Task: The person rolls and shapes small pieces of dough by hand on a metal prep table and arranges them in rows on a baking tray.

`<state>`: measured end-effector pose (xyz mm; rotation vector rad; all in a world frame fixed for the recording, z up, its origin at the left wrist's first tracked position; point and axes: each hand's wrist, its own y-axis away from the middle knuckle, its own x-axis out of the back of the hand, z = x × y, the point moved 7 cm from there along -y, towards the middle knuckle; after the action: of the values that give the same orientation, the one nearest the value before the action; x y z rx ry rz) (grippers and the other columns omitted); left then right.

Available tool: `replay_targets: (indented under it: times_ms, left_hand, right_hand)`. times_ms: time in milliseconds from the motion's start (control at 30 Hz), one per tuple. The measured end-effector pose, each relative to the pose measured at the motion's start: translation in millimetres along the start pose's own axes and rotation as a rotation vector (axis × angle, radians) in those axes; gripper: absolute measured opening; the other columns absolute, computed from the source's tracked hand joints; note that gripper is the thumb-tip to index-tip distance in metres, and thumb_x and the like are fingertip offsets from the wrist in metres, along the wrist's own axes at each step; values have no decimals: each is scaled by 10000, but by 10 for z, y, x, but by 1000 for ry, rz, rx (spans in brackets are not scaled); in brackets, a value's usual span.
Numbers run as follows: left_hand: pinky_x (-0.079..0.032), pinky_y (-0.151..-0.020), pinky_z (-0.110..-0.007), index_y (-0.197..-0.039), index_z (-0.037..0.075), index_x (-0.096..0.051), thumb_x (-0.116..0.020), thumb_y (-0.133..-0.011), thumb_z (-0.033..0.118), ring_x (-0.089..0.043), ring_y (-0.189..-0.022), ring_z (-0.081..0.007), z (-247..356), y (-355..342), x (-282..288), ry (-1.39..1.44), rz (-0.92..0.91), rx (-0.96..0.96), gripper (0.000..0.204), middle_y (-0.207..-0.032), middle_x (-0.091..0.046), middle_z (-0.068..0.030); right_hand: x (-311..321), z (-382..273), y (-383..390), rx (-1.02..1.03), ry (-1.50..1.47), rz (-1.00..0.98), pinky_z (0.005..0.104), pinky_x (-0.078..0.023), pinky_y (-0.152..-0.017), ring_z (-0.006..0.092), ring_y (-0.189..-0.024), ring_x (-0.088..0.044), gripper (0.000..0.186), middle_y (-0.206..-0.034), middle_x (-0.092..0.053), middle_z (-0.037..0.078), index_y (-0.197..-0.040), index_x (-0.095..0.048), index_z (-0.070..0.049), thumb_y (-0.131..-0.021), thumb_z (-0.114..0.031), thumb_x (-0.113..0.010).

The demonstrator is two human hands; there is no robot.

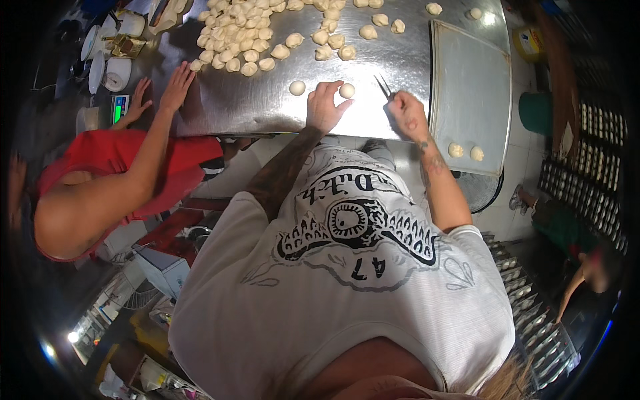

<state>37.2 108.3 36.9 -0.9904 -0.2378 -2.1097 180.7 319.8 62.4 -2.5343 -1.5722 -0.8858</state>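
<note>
Steel table (247, 103): a broad sheet of smooth, shiny metal, blurred reflections across it, its near edge straight in front of the person.
Tray (470, 90): flat, rectangular, dull grey with a thin raised rim, its long side running away from the person, at the table's right end.
Dough pile (233, 33): pale, matte, lumpy knots heaped at the far left.
Left hand (325, 110): thumb and forefinger parted in a curve about a dough ball (347, 90); whether they pinch it, I cannot tell.
Right hand (408, 115): fingers curled tight round the handle of a pronged tool (389, 98).
Pronged tool: slim, dark, two thin prongs; its long axis slants, tips pointing away and leftward, just right of the dough ball.
Tray pieces (455, 150): two, knotted and creased, side by side at the tray's near end.
Dough balls: smooth and round, without a long axis; a second ball (297, 88) sits left of the left hand.
</note>
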Motion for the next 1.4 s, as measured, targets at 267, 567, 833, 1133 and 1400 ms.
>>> replay_targets:
  times_ms: [267,567,833,1133,1400]
  left_hand:
    - [-475,-994,-449,-1339,119,-684,-836,-896,278,-657,-1168,-288,42,25,22,116,37,-53,495,-1238,-690,-77]
    - [-487,-922,-419,-1234,109,-741,-855,-900,255,-712,-1086,-275,127,-48,96,53,134,-70,382,-1149,-737,-75]
    - [-485,-874,-412,-1055,149,-776,-928,-806,265,-708,-949,-216,-16,-13,-123,131,59,40,314,-990,-716,-14]
    - [-404,-966,-430,-1060,156,-749,-863,-858,307,-687,-1033,-195,-72,-38,-133,39,-36,88,277,-990,-736,34]
    - [-545,-1005,-421,-1596,92,-481,-932,-813,197,-604,-1245,-275,-108,260,723,286,17,138,910,-1301,-638,-91]
  right_hand:
    - [-517,-768,278,262,225,83,472,-611,-832,383,-919,-738,454,-1113,-719,178,-1423,-663,-167,-976,-169,-741]
    - [-482,-361,618,229,472,-32,505,-617,-821,371,-932,-732,452,-1041,-687,137,-1422,-692,-243,-984,-138,-654]
    - [-569,-454,429,211,349,12,491,-600,-847,355,-960,-730,414,-1048,-715,167,-1372,-740,-224,-978,-125,-662]
    - [-590,-757,203,260,391,113,500,-606,-800,386,-882,-713,398,-1059,-703,144,-1382,-719,-201,-996,-151,-637]
    - [66,-639,629,200,405,-87,413,-567,-849,311,-946,-690,454,-1046,-681,147,-1441,-691,-137,-992,-74,-665]
